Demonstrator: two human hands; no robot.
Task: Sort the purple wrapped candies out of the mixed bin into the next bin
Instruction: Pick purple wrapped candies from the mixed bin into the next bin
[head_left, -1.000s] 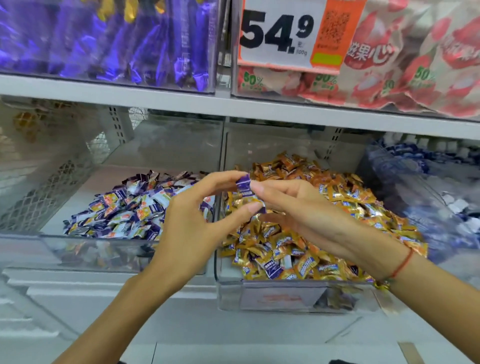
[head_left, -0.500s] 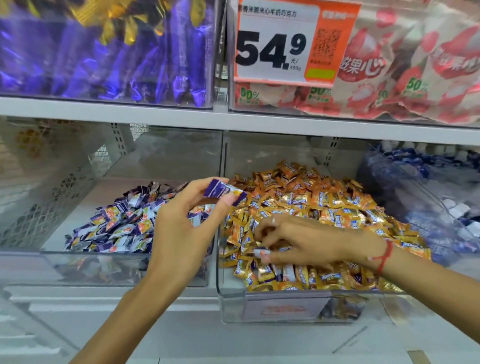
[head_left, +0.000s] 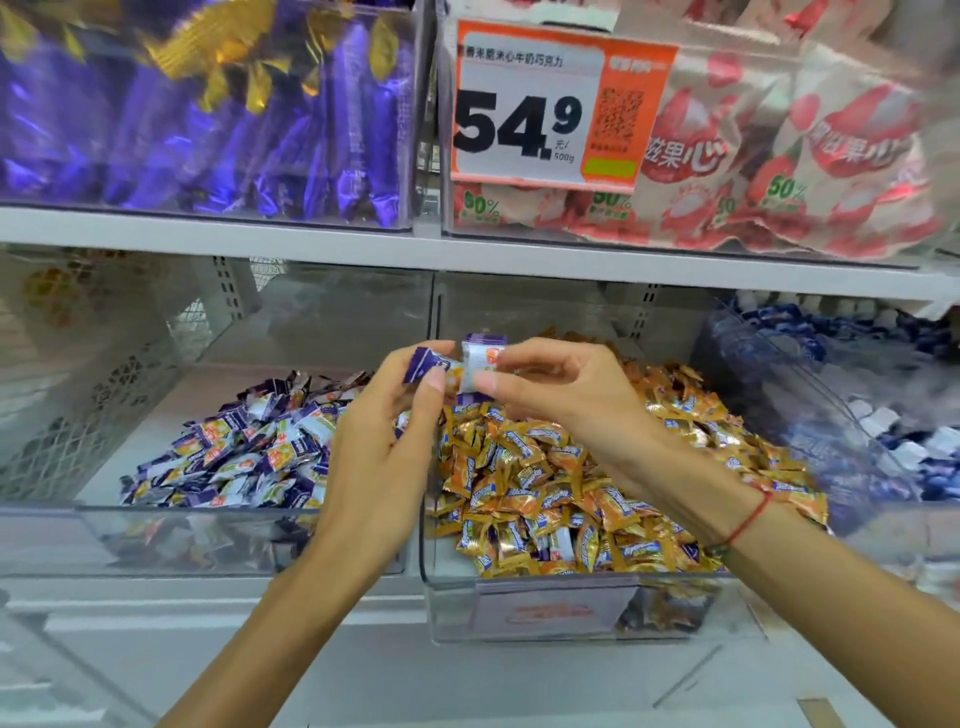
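Hands (head_left: 457, 384) pinching purple candies (head_left: 480, 358)

head cam | looks forward, slightly down | close to shelf bins (head_left: 519, 597) | single view

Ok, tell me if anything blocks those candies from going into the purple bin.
Nothing visible does. The left hand and right hand pinch purple candies above the clear divider wall; the purple bin just left of it is open-topped.

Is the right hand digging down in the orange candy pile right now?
No, the right hand is raised above the orange candies, pinching a purple candy beside the left hand.
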